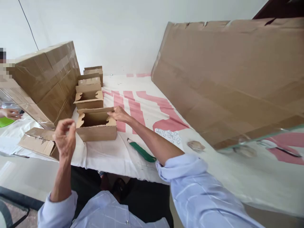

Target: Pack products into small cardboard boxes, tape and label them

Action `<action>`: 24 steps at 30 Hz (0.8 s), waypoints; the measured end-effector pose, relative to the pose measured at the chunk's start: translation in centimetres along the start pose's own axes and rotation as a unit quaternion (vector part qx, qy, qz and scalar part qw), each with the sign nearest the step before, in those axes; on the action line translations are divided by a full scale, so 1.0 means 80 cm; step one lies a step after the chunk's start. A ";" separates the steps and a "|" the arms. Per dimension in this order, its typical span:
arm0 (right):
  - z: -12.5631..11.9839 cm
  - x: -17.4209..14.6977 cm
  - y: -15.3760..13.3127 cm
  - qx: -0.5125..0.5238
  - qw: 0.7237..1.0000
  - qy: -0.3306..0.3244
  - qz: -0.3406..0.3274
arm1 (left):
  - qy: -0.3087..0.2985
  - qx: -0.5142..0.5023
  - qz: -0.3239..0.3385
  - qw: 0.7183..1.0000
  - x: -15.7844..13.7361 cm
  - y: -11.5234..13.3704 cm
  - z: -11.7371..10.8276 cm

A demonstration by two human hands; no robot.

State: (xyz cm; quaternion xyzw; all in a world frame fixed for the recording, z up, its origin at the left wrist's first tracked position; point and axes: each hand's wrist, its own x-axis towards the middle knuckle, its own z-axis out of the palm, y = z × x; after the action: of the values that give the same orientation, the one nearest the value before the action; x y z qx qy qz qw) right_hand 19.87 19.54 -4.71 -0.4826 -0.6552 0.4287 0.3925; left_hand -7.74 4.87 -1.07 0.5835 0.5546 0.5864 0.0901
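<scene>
My right hand (120,114) pinches the far right edge of an open cardboard box (97,133). The box stands upright at the near side of the cloth-covered table, with its inside in shadow. To its left, my left hand (65,139) is raised with loosely bent fingers and nothing visible in it. Behind that hand lies another cardboard box (38,141), on its side near the table edge. A utility knife with a green handle (143,152) rests beneath my right forearm. Beyond the nearest box stands a second open box (89,104).
More small boxes (89,81) line up toward the wall. A large taped carton (57,79) stands on the left, and a big cardboard panel (228,82) leans on the right. A printed sheet (169,136) and a tape roll (196,146) lie there. Another person's hand (11,114) shows far left.
</scene>
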 end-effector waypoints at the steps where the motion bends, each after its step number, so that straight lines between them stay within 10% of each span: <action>1: 0.007 0.008 0.000 -0.006 1.000 0.008 0.001 | -0.053 0.038 -0.018 0.998 -0.022 0.006 -0.003; 5: 0.023 0.020 -0.002 -0.018 0.999 0.034 -0.007 | -0.194 0.098 -0.062 0.974 -0.070 -0.009 0.021; 11: 0.013 -0.010 0.001 -0.039 0.996 0.071 -0.029 | -0.223 0.198 -0.118 0.947 -0.021 -0.053 0.074; 24: 0.004 -0.248 0.110 -0.365 0.925 0.077 -0.071 | -0.206 0.267 -0.137 0.931 0.001 -0.091 0.113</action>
State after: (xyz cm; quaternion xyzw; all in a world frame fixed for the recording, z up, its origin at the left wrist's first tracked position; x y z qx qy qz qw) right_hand 26.69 1.75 -15.09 -0.5761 -0.7668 0.0921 0.2677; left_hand -4.64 12.51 -9.21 0.6125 0.7343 0.2657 0.1223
